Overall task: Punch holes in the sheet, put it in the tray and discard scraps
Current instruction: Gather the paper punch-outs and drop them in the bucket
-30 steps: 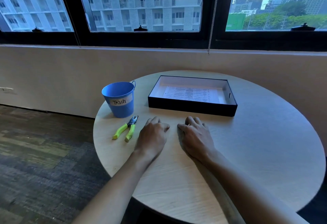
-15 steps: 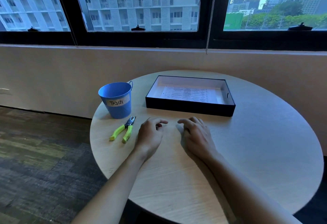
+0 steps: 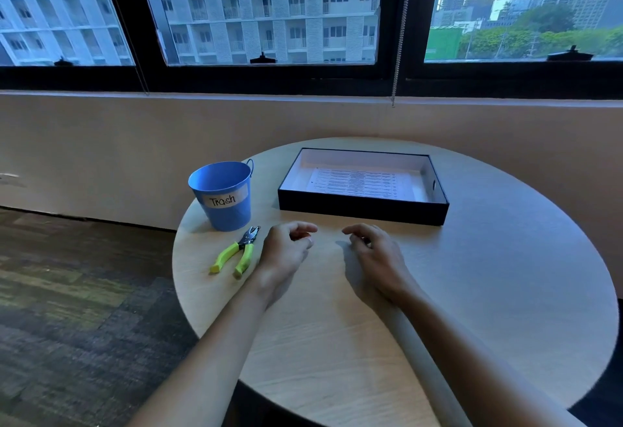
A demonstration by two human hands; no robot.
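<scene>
A printed sheet (image 3: 359,182) lies flat inside the black tray (image 3: 362,209) at the back of the round table. A hole punch (image 3: 237,251) with yellow-green handles rests on the table to the left, just in front of the blue bucket (image 3: 224,195) labelled "Trash". My left hand (image 3: 286,253) hovers just right of the punch, fingers curled and apart, holding nothing. My right hand (image 3: 374,254) is beside it in front of the tray, fingers loosely curled, also empty.
The round wooden table (image 3: 472,285) stands against a beige wall below dark-framed windows. A blind cord (image 3: 401,39) hangs behind the tray. Carpeted floor lies to the left of the table.
Both hands were lying flat on the table; they have lifted and their fingers have curled. The view has shifted slightly to the right.
</scene>
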